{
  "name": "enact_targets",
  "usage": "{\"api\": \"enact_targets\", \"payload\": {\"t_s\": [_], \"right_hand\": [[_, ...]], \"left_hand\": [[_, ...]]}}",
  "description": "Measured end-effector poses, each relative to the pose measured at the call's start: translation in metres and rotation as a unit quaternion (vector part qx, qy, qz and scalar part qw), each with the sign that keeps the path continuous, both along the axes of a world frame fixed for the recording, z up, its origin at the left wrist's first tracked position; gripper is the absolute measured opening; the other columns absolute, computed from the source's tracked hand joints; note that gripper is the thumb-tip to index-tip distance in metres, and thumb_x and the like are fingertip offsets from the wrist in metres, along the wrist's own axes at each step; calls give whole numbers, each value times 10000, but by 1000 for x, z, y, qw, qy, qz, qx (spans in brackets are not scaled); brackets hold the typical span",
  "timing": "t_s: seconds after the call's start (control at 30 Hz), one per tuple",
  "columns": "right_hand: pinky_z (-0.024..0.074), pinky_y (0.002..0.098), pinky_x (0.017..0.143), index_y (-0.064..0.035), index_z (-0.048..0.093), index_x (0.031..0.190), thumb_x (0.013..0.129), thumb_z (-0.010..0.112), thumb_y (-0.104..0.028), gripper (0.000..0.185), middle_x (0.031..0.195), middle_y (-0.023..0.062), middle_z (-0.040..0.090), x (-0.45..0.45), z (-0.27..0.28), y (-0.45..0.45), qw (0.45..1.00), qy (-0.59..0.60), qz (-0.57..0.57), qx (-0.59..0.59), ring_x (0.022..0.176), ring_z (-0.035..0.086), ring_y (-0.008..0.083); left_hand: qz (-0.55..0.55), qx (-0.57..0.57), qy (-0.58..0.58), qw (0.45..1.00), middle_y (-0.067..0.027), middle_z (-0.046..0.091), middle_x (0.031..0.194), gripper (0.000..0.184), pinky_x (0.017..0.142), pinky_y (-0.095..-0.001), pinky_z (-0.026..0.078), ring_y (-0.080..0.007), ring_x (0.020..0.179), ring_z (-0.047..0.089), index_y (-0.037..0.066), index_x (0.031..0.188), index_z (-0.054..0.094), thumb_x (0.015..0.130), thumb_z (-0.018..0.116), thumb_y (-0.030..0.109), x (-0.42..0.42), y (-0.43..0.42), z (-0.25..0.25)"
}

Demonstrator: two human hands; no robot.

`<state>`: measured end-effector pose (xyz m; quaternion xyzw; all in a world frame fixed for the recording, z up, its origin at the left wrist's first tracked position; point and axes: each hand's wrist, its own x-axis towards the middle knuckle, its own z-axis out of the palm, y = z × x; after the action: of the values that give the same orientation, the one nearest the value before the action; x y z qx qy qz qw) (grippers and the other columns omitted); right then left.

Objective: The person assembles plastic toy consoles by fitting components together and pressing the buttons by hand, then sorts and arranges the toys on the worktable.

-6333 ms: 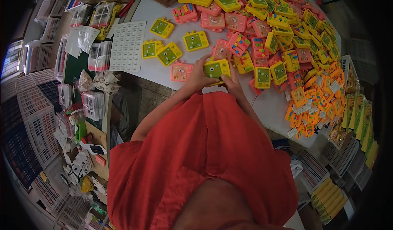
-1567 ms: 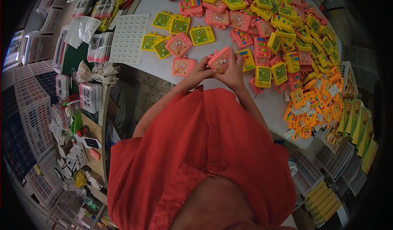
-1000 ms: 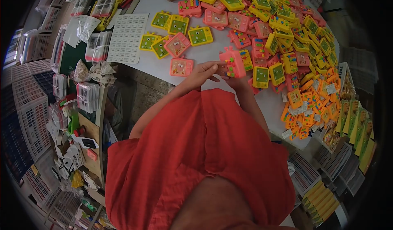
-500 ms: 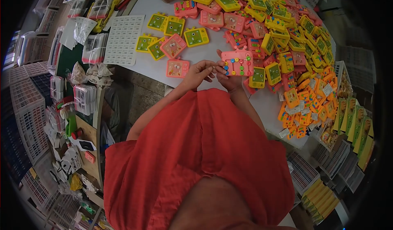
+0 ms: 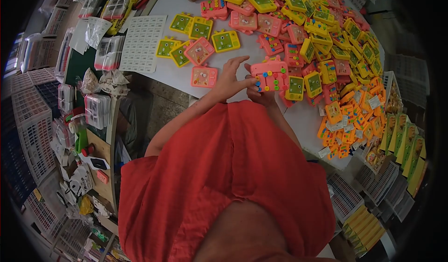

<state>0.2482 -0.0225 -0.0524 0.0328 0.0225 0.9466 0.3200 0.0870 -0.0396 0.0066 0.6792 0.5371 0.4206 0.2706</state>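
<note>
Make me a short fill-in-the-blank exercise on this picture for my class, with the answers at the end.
1. The body of the held toy in the right hand is ____.
2. The person's garment is ____.
3. The toys in the pile with white tags are ____.
4. The printed sheet lies on the person's ____-hand side.

Answers: pink; red; orange; left.

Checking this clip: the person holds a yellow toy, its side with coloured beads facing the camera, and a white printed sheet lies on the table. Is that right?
Not quite: the held toy is pink, not yellow, as the head view shows. Its beaded side does face the camera, and the white printed sheet lies on the table.
</note>
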Motion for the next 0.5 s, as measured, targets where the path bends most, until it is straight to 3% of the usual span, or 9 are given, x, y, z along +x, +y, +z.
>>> {"api": "enact_targets", "payload": {"t_s": [0.07, 0.1, 0.13, 0.17, 0.23, 0.27, 0.33, 0.43, 0.5], "right_hand": [[455, 213, 540, -41, 312, 1374, 950, 363, -374, 541, 973, 101, 553, -6, 0, -5, 998, 32, 24, 40, 743, 546, 159], [488, 243, 637, -54, 313, 1370, 955, 358, -379, 529, 1045, 106, 543, -11, 12, -12, 982, -181, -48, 34, 846, 564, 178], [522, 273, 733, -67, 314, 1366, 959, 353, -384, 517, 1118, 111, 534, -14, 18, -14, 915, -384, -119, 27, 950, 582, 197], [522, 273, 733, -67, 314, 1366, 959, 353, -384, 517, 1118, 111, 534, -12, 18, -12, 916, -383, -118, 27, 950, 582, 197], [493, 347, 897, -89, 314, 1356, 954, 436, -307, 474, 1239, 103, 489, -3, 19, -7, 829, -449, -178, 283, 1120, 531, 215], [493, 347, 897, -89, 314, 1356, 954, 436, -307, 474, 1239, 103, 489, 1, 23, -5, 829, -449, -179, 282, 1120, 531, 215], [502, 367, 885, -92, 302, 1355, 921, 525, -178, 496, 1265, 88, 476, 7, 49, 1, 946, -284, -152, -27, 1118, 530, 217], [495, 375, 898, -83, 302, 1359, 894, 552, -101, 529, 1274, 97, 470, 13, 75, 9, 913, -360, -155, 113, 1152, 506, 215], [487, 359, 900, -76, 305, 1357, 902, 537, -106, 512, 1266, 97, 472, 14, 71, 6, 873, -416, -183, 178, 1142, 507, 202]], "left_hand": [[-11, -4, -11, 1000, -83, 589, 995, 461, 749, -299, 485, -150, 844, 589, 28, 1177, 458, 828, 673, 239, 3, 2, 6], [-57, -208, -136, 967, -111, 563, 1022, 480, 748, -299, 491, -165, 871, 583, 23, 1189, 426, 823, 675, 210, 3, 4, 23], [-99, -400, -252, 876, -140, 537, 1050, 503, 747, -300, 497, -179, 898, 576, 18, 1202, 393, 819, 677, 181, 3, 5, 32], [-99, -400, -252, 876, -140, 537, 1050, 503, 747, -300, 497, -179, 898, 576, 18, 1202, 393, 819, 677, 181, 3, 5, 27], [-84, -281, -258, 921, -160, 511, 1064, 541, 749, -287, 503, -190, 949, 561, 5, 1212, 361, 801, 688, 137, 3, 3, 9], [-85, -281, -258, 921, -160, 511, 1064, 541, 749, -287, 503, -190, 949, 561, 5, 1212, 361, 801, 688, 137, 3, 4, 4], [-40, -206, -294, 932, -90, 507, 1056, 552, 720, -267, 503, -120, 930, 536, 30, 1252, 341, 824, 679, 115, 2, 5, -1], [-62, -50, -122, 989, -87, 500, 1091, 579, 731, -262, 496, -119, 942, 529, 33, 1295, 322, 828, 662, 64, -6, 11, -4], [-65, -86, -175, 979, -85, 493, 1110, 576, 746, -264, 490, -121, 946, 525, 35, 1311, 312, 839, 642, 60, -4, 8, 0]]}}
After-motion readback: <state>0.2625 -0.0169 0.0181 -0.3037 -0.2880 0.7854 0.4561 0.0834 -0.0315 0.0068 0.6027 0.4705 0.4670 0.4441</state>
